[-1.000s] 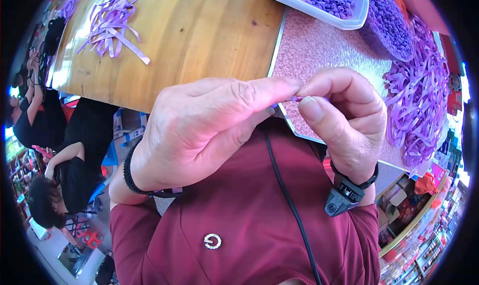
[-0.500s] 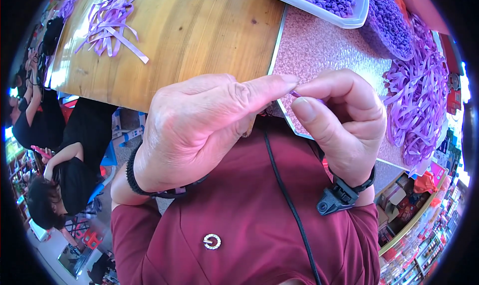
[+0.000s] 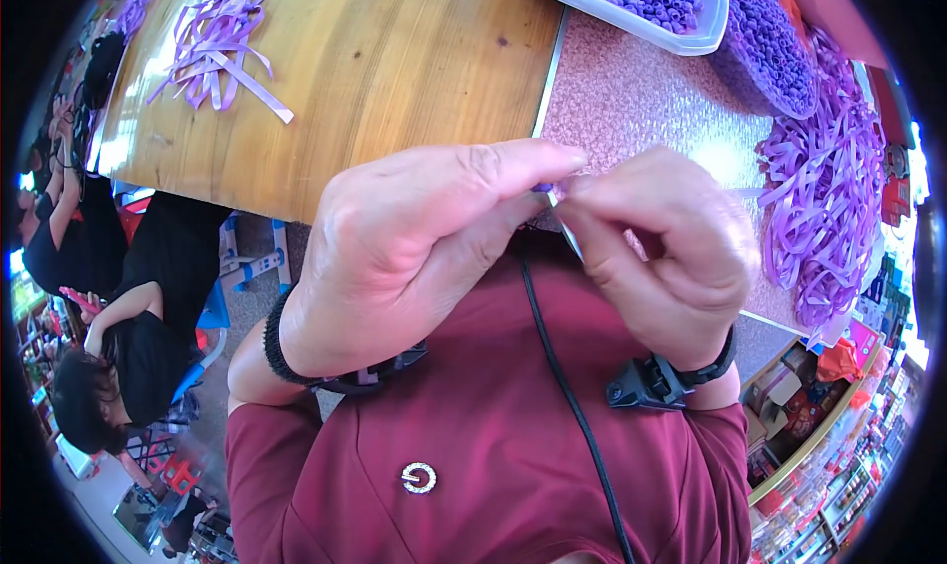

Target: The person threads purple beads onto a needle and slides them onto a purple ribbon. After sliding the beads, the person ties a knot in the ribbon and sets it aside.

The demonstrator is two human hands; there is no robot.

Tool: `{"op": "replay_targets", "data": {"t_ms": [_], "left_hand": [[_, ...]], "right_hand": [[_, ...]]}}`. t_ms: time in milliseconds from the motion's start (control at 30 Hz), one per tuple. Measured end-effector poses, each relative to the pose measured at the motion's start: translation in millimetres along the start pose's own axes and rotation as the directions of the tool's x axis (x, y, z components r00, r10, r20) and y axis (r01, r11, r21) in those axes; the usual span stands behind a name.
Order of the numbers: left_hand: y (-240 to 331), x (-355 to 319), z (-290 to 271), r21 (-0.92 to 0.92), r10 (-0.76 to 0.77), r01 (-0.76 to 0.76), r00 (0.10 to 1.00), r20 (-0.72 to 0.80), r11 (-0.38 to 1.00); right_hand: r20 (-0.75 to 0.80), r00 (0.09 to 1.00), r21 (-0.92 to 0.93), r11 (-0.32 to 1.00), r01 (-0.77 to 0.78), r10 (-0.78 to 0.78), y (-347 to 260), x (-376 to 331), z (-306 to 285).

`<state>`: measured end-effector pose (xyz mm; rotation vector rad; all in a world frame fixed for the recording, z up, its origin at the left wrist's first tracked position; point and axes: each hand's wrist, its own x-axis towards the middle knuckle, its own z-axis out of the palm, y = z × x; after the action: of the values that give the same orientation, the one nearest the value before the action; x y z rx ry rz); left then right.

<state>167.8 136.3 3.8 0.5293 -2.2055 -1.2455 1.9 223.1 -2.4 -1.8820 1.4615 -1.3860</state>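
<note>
My left hand [image 3: 414, 238] is closed, its thumb and index fingertip pinching a small purple ribbon piece [image 3: 543, 187]. Most of that piece is hidden by the fingers. My right hand [image 3: 671, 253] meets it from the right, thumb and index finger pressed together at the piece's right end. Both hands are held in front of my dark red shirt, near the table edge. Loose purple ribbons [image 3: 824, 209] lie heaped to the right of my right hand.
At the far right a translucent plastic tub [image 3: 681, 43] holds many small purple ribbon rolls, with a purple heap [image 3: 774, 61] beside it. More ribbon strips [image 3: 217, 51] lie on the wooden tabletop [image 3: 395, 80]. People in black sit at left; one holds a pink phone [image 3: 79, 300].
My right hand has turned and moved slightly left, its fingertips now closer together. The left hand's grip has shifted a little, and the purple piece has moved left with it.
</note>
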Motion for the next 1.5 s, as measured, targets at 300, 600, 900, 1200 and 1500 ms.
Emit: {"op": "replay_targets", "data": {"t_ms": [300,600,900,1200,1500], "left_hand": [[7,-6,-11,-0.21,-0.315,0.343,0.936,0.155,0.916],[15,-8,-14,-0.278,-0.487,0.508,0.861,0.145,0.815],[7,-5,-17,0.186,-0.114,0.107,0.993,0.028,0.977],[9,-5,-20,0.384,0.038,-0.108,0.982,0.185,0.917],[10,-5,-27,0.18,-0.169,0.113,0.926,0.337,0.977]], "right_hand": [[-0.068,0.997,-0.002,1.0,-0.029,0.029,1,-4,1],[-0.005,0.999,0.066,0.997,0.041,-0.041,4,-3,-1],[0.142,0.98,0.044,0.988,-0.15,0.142,-2,-1,-5],[0.393,0.903,0.211,0.939,-0.27,0.171,0,0,-1],[0.408,0.912,0.133,0.986,-0.105,0.042,8,2,-4]]}}
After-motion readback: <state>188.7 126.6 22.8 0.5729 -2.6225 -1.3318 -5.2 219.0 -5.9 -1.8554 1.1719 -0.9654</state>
